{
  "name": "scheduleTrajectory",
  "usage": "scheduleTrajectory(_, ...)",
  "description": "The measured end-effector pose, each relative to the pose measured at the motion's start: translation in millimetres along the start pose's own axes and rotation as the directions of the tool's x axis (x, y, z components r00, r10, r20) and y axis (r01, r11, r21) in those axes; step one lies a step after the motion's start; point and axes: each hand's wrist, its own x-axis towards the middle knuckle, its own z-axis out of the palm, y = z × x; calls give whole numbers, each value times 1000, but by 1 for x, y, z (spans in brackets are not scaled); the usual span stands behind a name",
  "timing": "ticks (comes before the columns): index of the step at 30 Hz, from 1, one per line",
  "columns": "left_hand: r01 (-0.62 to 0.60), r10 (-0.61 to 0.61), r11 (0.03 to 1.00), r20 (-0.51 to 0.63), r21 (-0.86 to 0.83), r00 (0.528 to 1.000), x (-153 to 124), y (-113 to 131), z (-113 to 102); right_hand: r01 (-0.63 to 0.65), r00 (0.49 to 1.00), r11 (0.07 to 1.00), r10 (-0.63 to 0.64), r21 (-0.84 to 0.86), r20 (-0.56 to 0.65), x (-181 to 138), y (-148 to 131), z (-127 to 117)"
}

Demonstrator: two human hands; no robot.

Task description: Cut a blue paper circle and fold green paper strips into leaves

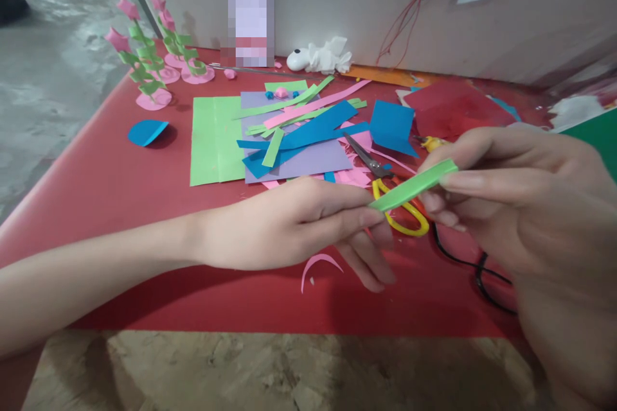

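A narrow folded strip of green paper is stretched between my two hands, above the red table. My left hand pinches its left end between thumb and forefinger, the other fingers hanging below. At its right end, my right hand grips the strip with thumb and fingers. Scissors with yellow handles lie on the table just behind the strip, partly hidden by it. Left of the scissors is a pile of blue paper strips, with pink and green ones among them, on a purple sheet.
Paper flowers on pink round bases stand at the table's back left. A blue paper disc and a green sheet lie nearby. A black cable runs beneath my right hand. Red paper rests at the back right.
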Motion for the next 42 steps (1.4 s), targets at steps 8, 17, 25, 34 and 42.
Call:
scheduleTrajectory(8,-99,115,987,127,-127,985,-1,-9,1,-56,997,998,58,36,-50,6,-3,-3)
scheduleTrajectory(17,-133,167,982,283,-136,945,-5,-8,-7,-62,998,997,62,36,6,11,-2,-5)
scheduleTrajectory(25,-292,514,803,-358,519,779,3,-8,-6,205,962,951,-239,-233,-129,-18,6,9)
scheduleTrajectory(34,-290,782,440,-203,850,589,-3,-7,5,420,904,857,-425,-298,52,-28,17,24)
scheduleTrajectory(42,-208,743,513,-309,833,594,-4,-2,10,342,930,887,-366,-310,-21,-32,14,30)
